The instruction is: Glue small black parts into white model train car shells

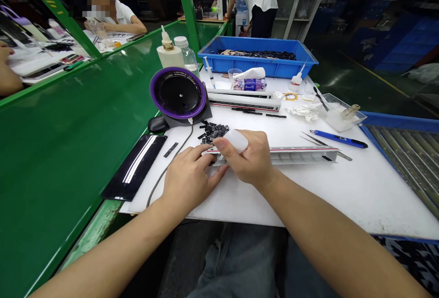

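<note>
My right hand is wrapped around a small white squeeze bottle, tilted over the left end of a long white model train shell with a red stripe. The bottle's tip is hidden behind my fingers. At that same end, my left hand grips the shell between thumb and fingers. The shell lies on its side on the white tabletop, its hollow inside facing me. Just beyond my hands is a heap of small black pieces, with one black strip lying apart on the left.
Behind stand a purple-rimmed round fan, more white train shells and a blue bin of black parts. Tweezers, a blue pen and a clear tray lie right. A phone is left; other people work beyond.
</note>
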`<state>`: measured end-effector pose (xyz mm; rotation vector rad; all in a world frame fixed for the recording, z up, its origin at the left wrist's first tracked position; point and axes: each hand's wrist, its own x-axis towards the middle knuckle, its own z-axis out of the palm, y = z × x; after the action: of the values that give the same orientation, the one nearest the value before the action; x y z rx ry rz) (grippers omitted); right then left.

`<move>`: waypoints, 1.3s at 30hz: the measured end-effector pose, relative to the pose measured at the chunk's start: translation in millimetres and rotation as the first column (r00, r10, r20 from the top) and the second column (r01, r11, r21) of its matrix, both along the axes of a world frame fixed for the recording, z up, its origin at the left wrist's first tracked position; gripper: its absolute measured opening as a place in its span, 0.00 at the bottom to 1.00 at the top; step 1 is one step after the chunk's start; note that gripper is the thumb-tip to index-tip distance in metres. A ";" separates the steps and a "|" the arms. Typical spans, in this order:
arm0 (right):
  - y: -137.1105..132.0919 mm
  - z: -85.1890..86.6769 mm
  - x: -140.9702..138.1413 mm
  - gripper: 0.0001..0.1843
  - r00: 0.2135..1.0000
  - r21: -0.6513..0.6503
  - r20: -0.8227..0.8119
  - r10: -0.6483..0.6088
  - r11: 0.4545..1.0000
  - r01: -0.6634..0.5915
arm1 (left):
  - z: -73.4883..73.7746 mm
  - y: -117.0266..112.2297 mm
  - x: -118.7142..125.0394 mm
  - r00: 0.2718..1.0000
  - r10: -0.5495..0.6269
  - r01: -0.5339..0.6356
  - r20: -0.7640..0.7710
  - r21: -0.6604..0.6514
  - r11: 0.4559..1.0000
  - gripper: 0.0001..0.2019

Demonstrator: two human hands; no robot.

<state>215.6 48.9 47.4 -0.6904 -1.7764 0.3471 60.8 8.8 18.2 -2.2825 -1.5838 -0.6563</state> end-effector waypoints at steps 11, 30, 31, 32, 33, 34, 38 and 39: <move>1.2 -0.6 0.1 0.27 1.000 0.000 0.014 -0.024 1.000 0.024 | 0.2 -0.7 -0.1 1.000 0.006 -0.006 0.006 -0.012 1.000 0.16; 51.4 28.3 102.4 0.17 0.637 -0.404 -0.760 0.127 0.675 -0.617 | -2.0 1.9 -3.7 0.998 -0.049 0.049 0.041 0.017 0.999 0.15; 53.7 29.9 108.1 0.17 0.596 -0.378 -0.793 0.124 0.667 -0.642 | -2.1 2.2 -4.2 0.998 -0.055 0.054 0.038 0.022 0.998 0.15; 56.1 31.4 112.7 0.18 0.558 -0.355 -0.822 0.113 0.666 -0.657 | -2.2 2.5 -4.7 0.998 -0.061 0.060 0.035 0.027 0.998 0.15; 59.1 32.6 116.6 0.18 0.532 -0.343 -0.842 0.090 0.673 -0.656 | -2.2 2.6 -5.3 0.997 -0.066 0.065 0.033 0.033 0.997 0.16; 62.7 33.4 120.2 0.19 0.528 -0.353 -0.848 0.055 0.685 -0.638 | -2.3 2.7 -6.0 0.997 -0.071 0.070 0.031 0.037 0.997 0.16; 81.5 29.0 138.4 0.22 0.844 -0.610 -0.517 -0.146 0.755 -0.243 | -3.3 3.5 -8.4 0.997 -0.074 0.074 0.012 0.043 0.996 0.16; 86.1 26.2 144.3 0.22 0.928 -0.642 -0.325 -0.183 0.763 -0.074 | -3.7 3.9 -8.8 0.997 -0.073 0.072 0.010 0.050 0.996 0.16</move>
<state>359.8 135.0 73.6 -1.0788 -1.2456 1.0187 52.0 12.7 14.5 -2.3138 -1.4789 -0.7195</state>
